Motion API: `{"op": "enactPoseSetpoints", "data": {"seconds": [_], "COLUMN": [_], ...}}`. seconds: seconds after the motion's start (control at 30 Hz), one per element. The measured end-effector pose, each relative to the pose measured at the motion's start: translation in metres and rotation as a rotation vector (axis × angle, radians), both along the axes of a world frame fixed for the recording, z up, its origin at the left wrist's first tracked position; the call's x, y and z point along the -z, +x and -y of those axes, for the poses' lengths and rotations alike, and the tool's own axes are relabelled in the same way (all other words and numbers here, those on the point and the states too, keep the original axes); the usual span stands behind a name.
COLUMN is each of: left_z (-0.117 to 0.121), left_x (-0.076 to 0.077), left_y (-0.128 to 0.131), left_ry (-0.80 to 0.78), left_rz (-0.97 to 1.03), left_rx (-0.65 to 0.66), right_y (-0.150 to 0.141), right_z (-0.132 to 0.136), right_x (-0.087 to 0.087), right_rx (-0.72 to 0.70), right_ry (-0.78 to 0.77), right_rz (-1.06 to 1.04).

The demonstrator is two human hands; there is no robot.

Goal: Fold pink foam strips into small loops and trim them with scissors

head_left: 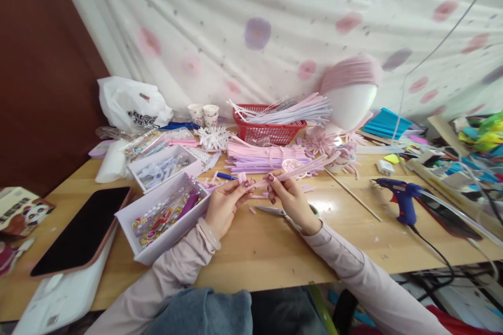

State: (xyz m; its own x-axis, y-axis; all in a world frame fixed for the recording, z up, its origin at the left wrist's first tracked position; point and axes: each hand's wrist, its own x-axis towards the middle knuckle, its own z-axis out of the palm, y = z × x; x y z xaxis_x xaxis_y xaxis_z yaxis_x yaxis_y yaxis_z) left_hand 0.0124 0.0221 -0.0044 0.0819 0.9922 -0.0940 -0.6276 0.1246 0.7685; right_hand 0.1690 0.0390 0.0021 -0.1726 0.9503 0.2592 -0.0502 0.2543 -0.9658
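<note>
My left hand (222, 208) pinches the looped end of some pink pipe cleaners (291, 171) between thumb and fingers. A bracelet circles that wrist. My right hand (292, 200) is closed on the same pipe cleaners a little further along, and their long ends stick out to the upper right. Beneath my right hand lie scissors (271, 210), partly hidden by it. Behind both hands rests a bundle of pink and purple pipe cleaners (251, 159). A blue pen (227, 176) lies just beyond my left hand.
White boxes of beads and trinkets (129, 233) stand left, near a black-screened phone (84, 230). A red basket (267, 132) of pipe cleaners and a head form (349, 104) stand behind. At right are a wooden stick (353, 196) and a corded blue glue gun (404, 199).
</note>
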Motion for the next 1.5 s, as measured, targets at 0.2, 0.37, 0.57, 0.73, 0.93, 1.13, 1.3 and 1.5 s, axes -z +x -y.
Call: {"op": "enactPoseSetpoints", "data": {"seconds": [0.2, 0.37, 0.57, 0.73, 0.93, 1.13, 1.3, 1.5], "left_z": [0.000, 0.000, 0.001, -0.001, 0.000, 0.000, 0.001, 0.002], "left_x": [0.000, -0.004, -0.003, 0.001, 0.003, 0.005, 0.004, 0.005], "left_y": [0.000, 0.000, -0.001, -0.002, -0.001, 0.000, 0.001, 0.001], "left_ry": [-0.007, -0.045, -0.036, -0.030, -0.057, -0.058, -0.040, -0.055], "left_rz": [0.024, 0.033, 0.046, 0.092, 0.151, 0.180, 0.161, 0.172], "left_rx": [-0.010, -0.029, -0.024, -0.008, 0.094, 0.103, 0.129, 0.136], "right_y": [0.000, 0.001, -0.002, -0.004, -0.005, -0.008, -0.010, -0.009], "right_z": [-0.003, -0.003, 0.000, 0.003, 0.006, 0.008, 0.010, 0.009], "right_x": [0.002, 0.002, 0.002, 0.005, 0.002, -0.002, -0.002, -0.005], "right_rx": [0.009, 0.011, -0.119, -0.197, -0.136, -0.126, -0.133, -0.098], "right_ry": [-0.074, -0.123, -0.213, -0.229, -0.138, -0.115, -0.080, -0.078], "right_rz": [0.006, 0.024, -0.086, -0.085, -0.028, 0.016, -0.015, -0.087]}}
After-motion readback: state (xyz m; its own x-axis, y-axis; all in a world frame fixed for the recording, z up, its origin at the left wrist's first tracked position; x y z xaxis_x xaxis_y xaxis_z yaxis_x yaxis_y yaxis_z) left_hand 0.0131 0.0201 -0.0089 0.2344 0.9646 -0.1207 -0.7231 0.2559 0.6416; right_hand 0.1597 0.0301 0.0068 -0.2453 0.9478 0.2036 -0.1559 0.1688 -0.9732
